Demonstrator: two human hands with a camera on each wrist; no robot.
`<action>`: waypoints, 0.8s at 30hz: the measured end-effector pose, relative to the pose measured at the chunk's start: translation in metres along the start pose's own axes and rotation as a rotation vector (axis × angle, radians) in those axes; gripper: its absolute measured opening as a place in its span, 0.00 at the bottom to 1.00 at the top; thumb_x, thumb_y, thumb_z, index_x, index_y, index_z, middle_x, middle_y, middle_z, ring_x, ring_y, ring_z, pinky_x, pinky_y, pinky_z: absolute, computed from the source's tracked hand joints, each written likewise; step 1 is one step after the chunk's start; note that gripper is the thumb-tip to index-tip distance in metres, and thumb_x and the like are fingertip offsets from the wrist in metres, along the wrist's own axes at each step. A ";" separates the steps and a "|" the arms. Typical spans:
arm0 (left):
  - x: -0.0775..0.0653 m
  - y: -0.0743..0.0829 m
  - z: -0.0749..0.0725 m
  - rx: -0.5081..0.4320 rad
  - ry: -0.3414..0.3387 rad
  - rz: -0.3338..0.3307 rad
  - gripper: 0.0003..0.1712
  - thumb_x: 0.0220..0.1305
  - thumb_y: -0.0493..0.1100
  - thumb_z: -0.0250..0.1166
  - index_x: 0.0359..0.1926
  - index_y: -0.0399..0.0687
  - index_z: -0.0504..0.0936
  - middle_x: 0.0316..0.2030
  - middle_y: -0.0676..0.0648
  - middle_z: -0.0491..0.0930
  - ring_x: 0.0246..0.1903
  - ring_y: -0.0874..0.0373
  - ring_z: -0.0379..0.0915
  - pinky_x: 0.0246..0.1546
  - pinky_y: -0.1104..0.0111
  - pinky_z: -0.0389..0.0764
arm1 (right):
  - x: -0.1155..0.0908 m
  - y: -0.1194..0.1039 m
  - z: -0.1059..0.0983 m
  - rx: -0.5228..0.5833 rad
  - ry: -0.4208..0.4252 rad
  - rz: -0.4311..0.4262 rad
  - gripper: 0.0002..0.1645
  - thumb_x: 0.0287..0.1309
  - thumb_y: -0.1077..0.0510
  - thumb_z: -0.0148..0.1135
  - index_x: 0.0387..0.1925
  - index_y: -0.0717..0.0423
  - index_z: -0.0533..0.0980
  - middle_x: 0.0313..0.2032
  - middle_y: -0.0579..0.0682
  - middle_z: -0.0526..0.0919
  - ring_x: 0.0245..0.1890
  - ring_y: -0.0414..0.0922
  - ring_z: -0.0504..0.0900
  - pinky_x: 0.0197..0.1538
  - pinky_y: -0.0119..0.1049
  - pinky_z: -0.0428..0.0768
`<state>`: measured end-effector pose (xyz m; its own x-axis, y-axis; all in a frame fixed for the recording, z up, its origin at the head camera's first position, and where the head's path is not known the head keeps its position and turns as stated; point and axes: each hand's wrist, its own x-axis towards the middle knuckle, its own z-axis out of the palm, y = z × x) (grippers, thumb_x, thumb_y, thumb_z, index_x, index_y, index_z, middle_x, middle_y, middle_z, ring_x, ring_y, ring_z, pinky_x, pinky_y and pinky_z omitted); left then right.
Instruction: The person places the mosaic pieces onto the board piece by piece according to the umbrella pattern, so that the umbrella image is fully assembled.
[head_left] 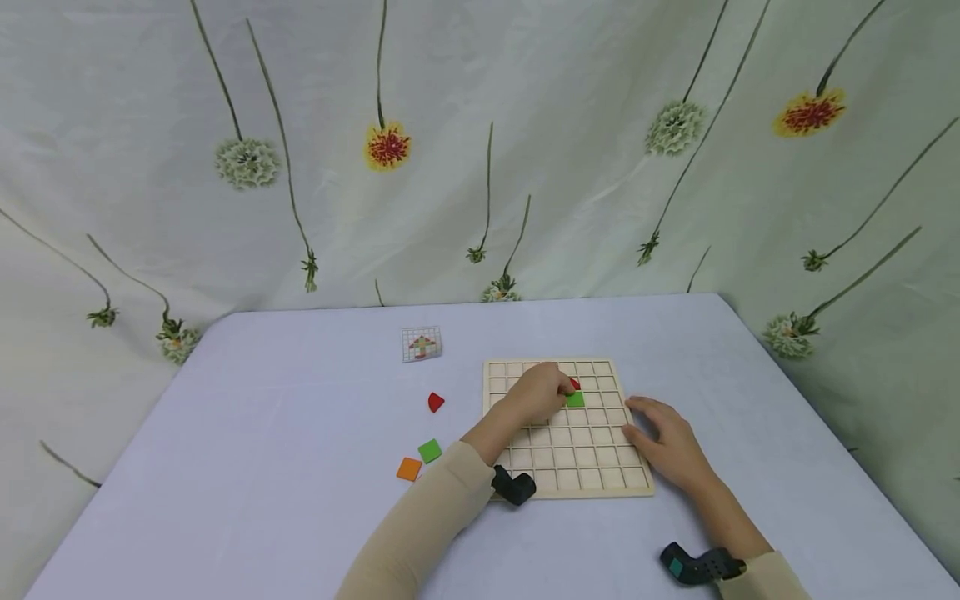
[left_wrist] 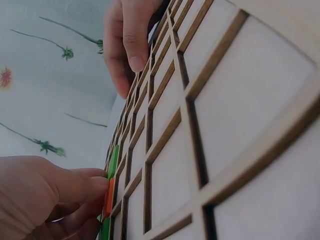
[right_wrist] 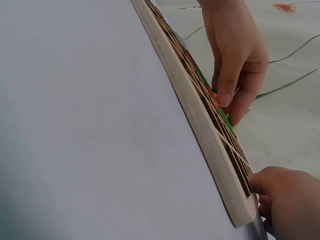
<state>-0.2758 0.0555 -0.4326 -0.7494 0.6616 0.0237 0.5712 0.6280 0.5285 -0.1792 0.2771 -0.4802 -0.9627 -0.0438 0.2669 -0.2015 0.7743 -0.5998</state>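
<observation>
In the head view my left hand [head_left: 538, 393] reaches over the wooden grid board [head_left: 600, 458], near its far middle. The left wrist view shows its thumb and fingers pinching an orange tile [left_wrist: 108, 198] at the grid, with green tiles [left_wrist: 114, 161] on either side. A green square tile [head_left: 575, 400] lies in the grid beside my left fingertips, and a red piece [head_left: 575, 383] shows just behind it. My right hand [head_left: 670, 442] rests at the board's right edge, thumb and forefinger spread along it. Part of the grid is hidden under my left hand and forearm.
Left of the board lie a red quarter-round piece [head_left: 436, 402], a green tile [head_left: 430, 451] and an orange tile [head_left: 408, 469], partly beside my left sleeve. Farther back is a small card [head_left: 422, 343] with a coloured grid pattern. A flower-printed curtain [head_left: 570, 167] hangs behind the table.
</observation>
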 end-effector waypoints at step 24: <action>-0.038 -0.033 -0.029 -0.070 0.112 -0.142 0.10 0.67 0.37 0.61 0.46 0.47 0.86 0.38 0.51 0.82 0.38 0.57 0.75 0.43 0.63 0.75 | 0.001 -0.001 -0.001 0.003 -0.007 0.012 0.26 0.61 0.59 0.63 0.59 0.68 0.72 0.61 0.67 0.72 0.64 0.65 0.65 0.63 0.61 0.61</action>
<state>-0.2758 -0.0020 -0.4264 -0.8556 0.5164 0.0369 0.4352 0.6789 0.5913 -0.1793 0.2766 -0.4786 -0.9665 -0.0389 0.2537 -0.1901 0.7727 -0.6056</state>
